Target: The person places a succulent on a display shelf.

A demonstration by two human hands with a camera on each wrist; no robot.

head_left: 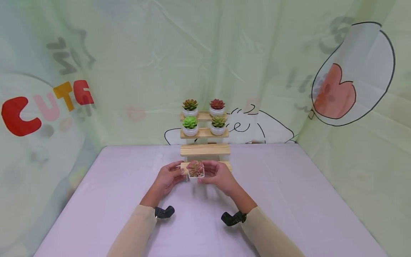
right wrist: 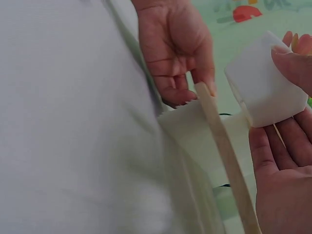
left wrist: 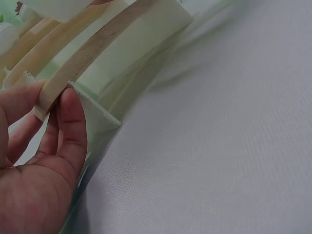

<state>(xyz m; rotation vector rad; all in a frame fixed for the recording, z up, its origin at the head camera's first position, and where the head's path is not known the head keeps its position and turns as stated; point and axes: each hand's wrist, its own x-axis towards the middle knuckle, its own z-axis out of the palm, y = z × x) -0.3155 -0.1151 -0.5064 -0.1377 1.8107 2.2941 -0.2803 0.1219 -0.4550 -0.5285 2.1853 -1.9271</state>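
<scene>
My right hand [head_left: 221, 175] grips a small white square pot [right wrist: 268, 80] holding a pinkish-red artificial succulent [head_left: 195, 167]. The pot is held over the lowest step of a tiered wooden stand, toward its left side. With thumb and fingers, my left hand [left wrist: 46, 146] pinches the left end of that lowest wooden slat [left wrist: 92, 48]. In the right wrist view, the right thumb lies on one side of the pot and the fingers reach under and behind it. The third slat [head_left: 205, 150], just above, is bare.
Higher up the stand, a bright green succulent [head_left: 190, 122] and a yellow-green one [head_left: 218, 121] share a step. On the top step sit a brownish-green succulent [head_left: 190, 104] and a dark red one [head_left: 217, 104]. A pale cloth covers the table [head_left: 273, 200]; a printed curtain [head_left: 144, 71] hangs behind.
</scene>
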